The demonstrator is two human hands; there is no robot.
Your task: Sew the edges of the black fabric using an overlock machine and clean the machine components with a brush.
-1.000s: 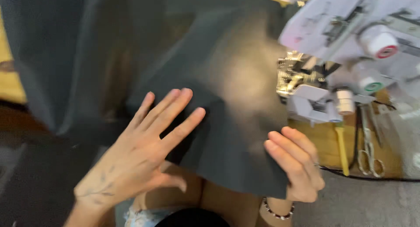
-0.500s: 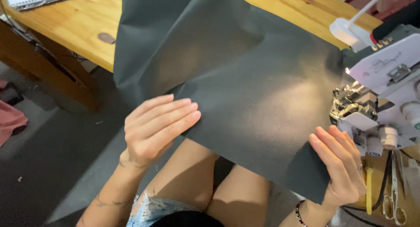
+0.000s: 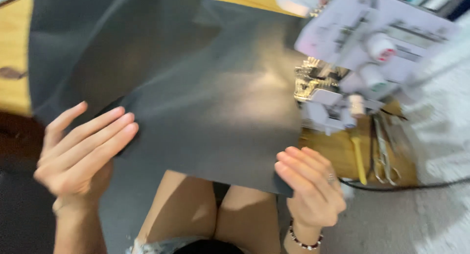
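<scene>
Left hand [image 3: 81,153] is pinching the near-left edge of the large dark grey sheet of thin fabric [image 3: 196,102], fingers lying flat & together on top, thumb prob. underneath (hidden). Right hand [image 3: 308,185] is gripping the near-right corner, fingers curled over it, wrist w/ a beaded bracelet [image 3: 303,238] angling up from below. Hands are well apart, both clamped on the sheet, keeping the near edge taut betw. them above the bare knees.

Fabric looks light, soft & limp: it's draping & creasing away from the hands, so likely to sag or slide wherever unsupported. Edges & corners seem the best hold; not fragile.

Beyond the hands, the sheet is spreading over the wooden table top [image 3: 14,82]. Just past the right hand, the white overlock sewing machine [image 3: 362,53] is standing, blurred, its metal foot area touching or just beside the cloth edge; can't tell which. Right of that hand, steel scissors [image 3: 384,153] & a yellow-handled tool [image 3: 358,158] are lying near a black cable [image 3: 416,186].
</scene>
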